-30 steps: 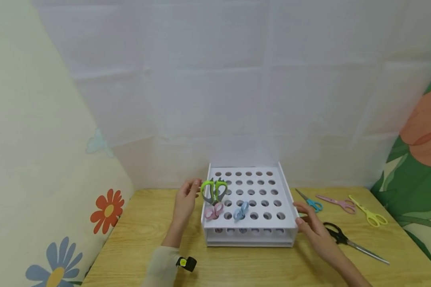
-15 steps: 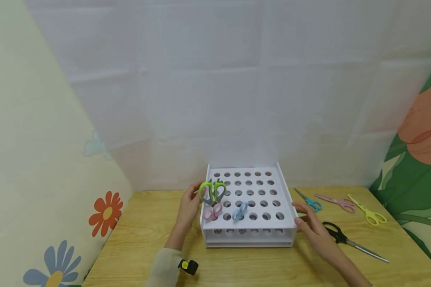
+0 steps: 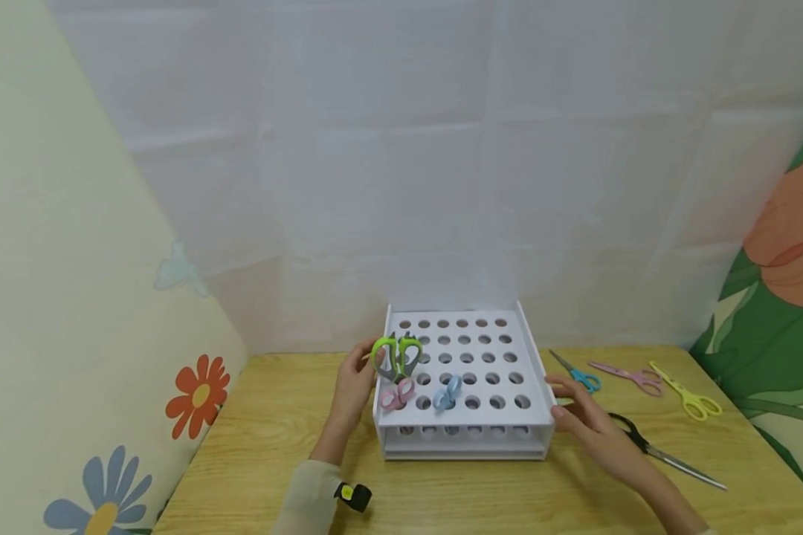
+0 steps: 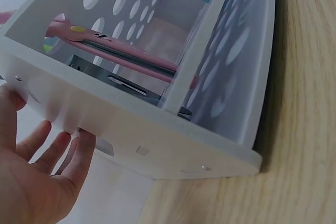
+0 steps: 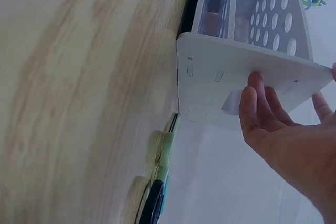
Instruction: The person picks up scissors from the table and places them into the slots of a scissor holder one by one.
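A white scissors rack (image 3: 508, 414) with rows of round holes stands on the table. Green-and-grey scissors (image 3: 404, 351), pink scissors (image 3: 408, 388) and light blue scissors (image 3: 453, 385) stand in it, handles up. My left hand (image 3: 353, 390) is at the rack's left side; in the left wrist view its extended fingertips (image 4: 83, 137) touch the side panel. From the right, my right hand (image 3: 602, 437) touches the opposite panel, fingers (image 5: 254, 95) near a cutout in the right wrist view. Inside the rack hang a pink blade (image 4: 121, 53) and a grey blade (image 4: 113, 80).
Right of the rack lie teal-handled scissors (image 3: 585, 380), a second pink pair (image 3: 636, 377), yellow scissors (image 3: 692, 405) and black-handled scissors (image 3: 676, 463), partly behind my right hand. A white sheet (image 3: 442, 186) hangs behind the wooden table (image 3: 274, 431).
My left hand has come rightward against the rack's side. My right hand has shifted slightly and covers more of the black handles. The rack and scissors look unmoved.
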Action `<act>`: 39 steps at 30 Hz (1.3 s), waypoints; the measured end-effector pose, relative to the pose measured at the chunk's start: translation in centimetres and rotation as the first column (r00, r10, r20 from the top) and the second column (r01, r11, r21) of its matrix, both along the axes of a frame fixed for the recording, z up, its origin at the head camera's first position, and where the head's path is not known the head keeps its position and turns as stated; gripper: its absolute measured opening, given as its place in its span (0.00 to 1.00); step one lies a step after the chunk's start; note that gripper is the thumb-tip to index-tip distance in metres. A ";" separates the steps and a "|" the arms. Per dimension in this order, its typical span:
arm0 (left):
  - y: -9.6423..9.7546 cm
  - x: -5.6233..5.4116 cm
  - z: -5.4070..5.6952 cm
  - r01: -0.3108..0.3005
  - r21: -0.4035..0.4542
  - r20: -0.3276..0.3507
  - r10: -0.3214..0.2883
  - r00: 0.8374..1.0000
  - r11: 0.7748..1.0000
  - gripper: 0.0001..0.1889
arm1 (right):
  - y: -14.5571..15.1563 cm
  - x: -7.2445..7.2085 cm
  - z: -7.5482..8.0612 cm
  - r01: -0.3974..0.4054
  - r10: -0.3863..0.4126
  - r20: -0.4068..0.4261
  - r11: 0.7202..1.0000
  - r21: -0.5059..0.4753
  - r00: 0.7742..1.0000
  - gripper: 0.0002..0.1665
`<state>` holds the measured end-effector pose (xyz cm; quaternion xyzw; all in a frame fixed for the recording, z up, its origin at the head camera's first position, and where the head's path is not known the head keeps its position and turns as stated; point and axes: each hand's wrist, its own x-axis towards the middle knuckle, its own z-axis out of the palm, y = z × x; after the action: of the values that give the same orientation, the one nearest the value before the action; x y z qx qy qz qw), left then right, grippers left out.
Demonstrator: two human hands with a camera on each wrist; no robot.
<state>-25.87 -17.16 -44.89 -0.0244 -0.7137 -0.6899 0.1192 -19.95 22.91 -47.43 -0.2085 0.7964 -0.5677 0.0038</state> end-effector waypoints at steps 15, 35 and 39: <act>-0.5 -1.7 -2.7 -0.068 0.008 -0.028 0.068 0.997 0.998 0.20 | 0.7 0.0 0.6 0.028 -0.026 -0.031 0.997 0.070 0.999 0.29; -0.4 -1.8 -2.7 -0.048 0.013 -0.026 0.048 0.999 0.999 0.20 | 6.9 -1.5 1.2 0.091 -0.051 -0.142 0.952 0.292 0.989 0.20; -0.4 -1.8 -2.7 -0.052 0.005 -0.028 0.052 0.998 0.999 0.20 | 7.8 -1.8 1.2 0.124 -0.087 -0.119 0.924 0.360 0.989 0.25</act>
<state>-27.65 -17.53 -47.60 -0.0152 -0.7110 -0.6875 0.1470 -21.76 30.76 -46.25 -0.1891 0.8976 -0.3971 -0.0280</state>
